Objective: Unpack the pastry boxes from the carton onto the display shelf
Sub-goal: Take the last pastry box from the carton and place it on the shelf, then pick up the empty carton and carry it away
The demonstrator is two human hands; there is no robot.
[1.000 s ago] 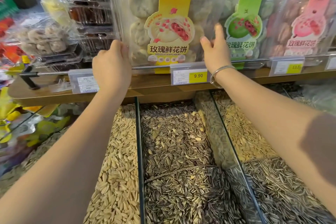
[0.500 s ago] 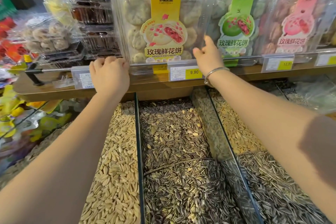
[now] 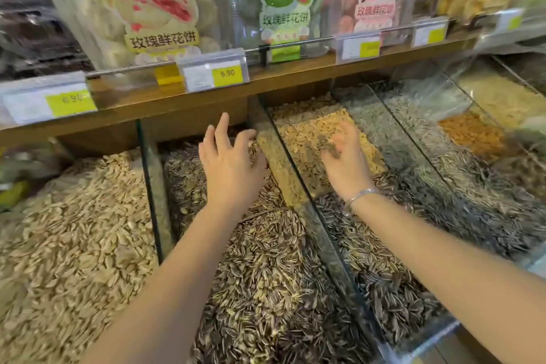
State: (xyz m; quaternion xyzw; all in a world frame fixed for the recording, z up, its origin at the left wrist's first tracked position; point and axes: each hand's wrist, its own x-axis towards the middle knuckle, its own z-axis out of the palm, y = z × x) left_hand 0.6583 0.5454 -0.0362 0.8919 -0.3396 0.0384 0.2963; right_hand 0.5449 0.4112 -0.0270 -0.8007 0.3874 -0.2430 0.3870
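Both hands, left hand [image 3: 229, 162] and right hand [image 3: 345, 162], are hanging empty and loose over the seed bins [image 3: 266, 260], mid-frame. I think another pastry box [image 3: 153, 6] needs fetching next.

My feed is bright and evenly lit, warm in tone, with light that seems to come from above. Shadow gathers under the wooden shelf [image 3: 295, 74], darkening the back of the seed bins. Motion blur smears most of the frame: the print on the yellow-labelled pastry box [image 3: 153, 9] is soft, the price tag [image 3: 214, 72] barely reads, and my right hand [image 3: 345, 156] is streaked at the fingers [image 3: 334, 145]. The left hand [image 3: 229, 162] is a little sharper. I see pale glare on the glass divider [image 3: 334, 245] and on the clear plastic lids. The wide lens bows the shelf edge, and the corners smear worst.
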